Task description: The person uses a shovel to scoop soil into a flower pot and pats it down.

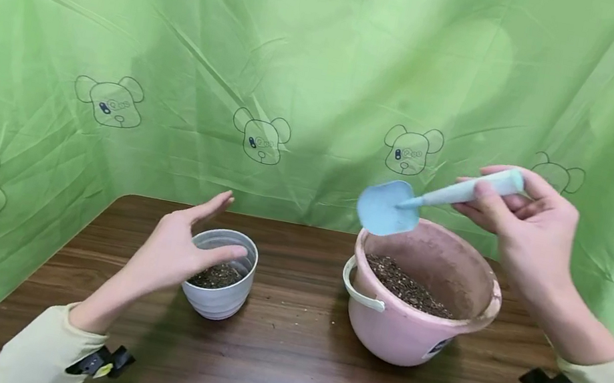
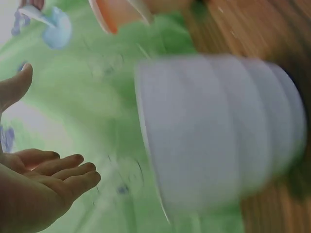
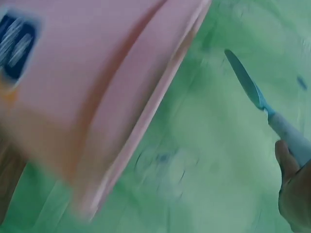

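My right hand grips the pale handle of a small blue trowel, held above the pink bucket. No soil shows on the blade's visible face. Dark soil lies inside the bucket, low against its stained inner wall. On the left, my left hand hovers at the small white flowerpot, thumb and fingers spread wide. In the left wrist view the pot stands apart from that hand, whose palm holds nothing. The pot also contains dark soil.
Both containers stand on a dark brown wooden table. A few soil crumbs lie between them. The bucket's white carrying handle hangs down toward the left. Behind the table hangs a green curtain with bear-head outlines.
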Demonstrator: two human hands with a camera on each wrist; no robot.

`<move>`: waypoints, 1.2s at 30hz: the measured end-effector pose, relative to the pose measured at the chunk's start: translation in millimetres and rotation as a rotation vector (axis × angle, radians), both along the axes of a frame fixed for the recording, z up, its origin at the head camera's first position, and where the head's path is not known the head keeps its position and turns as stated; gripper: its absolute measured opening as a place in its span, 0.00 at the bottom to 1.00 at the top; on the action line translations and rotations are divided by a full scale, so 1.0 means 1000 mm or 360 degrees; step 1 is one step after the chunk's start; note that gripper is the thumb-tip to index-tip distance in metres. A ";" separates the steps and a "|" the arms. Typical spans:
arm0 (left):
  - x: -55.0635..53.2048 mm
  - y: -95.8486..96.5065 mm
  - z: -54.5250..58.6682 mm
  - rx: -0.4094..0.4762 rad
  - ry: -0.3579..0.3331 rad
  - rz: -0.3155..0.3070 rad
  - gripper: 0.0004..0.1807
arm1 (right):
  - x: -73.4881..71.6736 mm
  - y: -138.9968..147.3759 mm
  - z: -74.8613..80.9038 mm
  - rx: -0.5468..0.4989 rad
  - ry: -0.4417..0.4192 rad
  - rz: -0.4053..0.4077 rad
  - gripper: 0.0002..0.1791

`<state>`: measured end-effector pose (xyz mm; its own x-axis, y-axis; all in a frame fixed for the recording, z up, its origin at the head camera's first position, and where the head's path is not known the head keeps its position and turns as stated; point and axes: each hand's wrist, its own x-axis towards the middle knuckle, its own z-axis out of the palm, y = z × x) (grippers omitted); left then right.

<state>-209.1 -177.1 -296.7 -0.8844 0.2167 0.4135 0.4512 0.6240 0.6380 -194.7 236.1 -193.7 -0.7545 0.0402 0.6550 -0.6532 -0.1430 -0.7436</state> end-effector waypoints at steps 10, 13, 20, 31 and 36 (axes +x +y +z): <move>-0.004 0.083 0.001 0.0008 -0.0066 -0.0287 0.54 | -0.007 0.062 -0.024 0.0516 -0.0022 -0.0157 0.14; -0.008 0.105 -0.007 0.0006 -0.0114 -0.0343 0.56 | -0.014 0.069 -0.033 0.0795 0.0014 -0.0270 0.14; -0.014 0.145 -0.022 0.0039 -0.0204 -0.0473 0.59 | -0.025 0.066 -0.046 0.1195 0.0016 -0.0409 0.15; -0.014 0.179 -0.036 0.0266 -0.0082 -0.0601 0.57 | -0.059 0.066 -0.071 0.1348 -0.0076 -0.0017 0.16; -0.014 0.183 -0.038 0.0303 -0.0126 -0.0582 0.58 | -0.059 0.063 -0.072 0.1426 -0.0161 0.0165 0.14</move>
<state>-223.0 6.3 -334.4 -0.7940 0.4486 0.4103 0.5660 0.2992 0.7682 -254.0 298.8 -265.3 -0.7817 -0.5238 0.3385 -0.5946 0.4623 -0.6578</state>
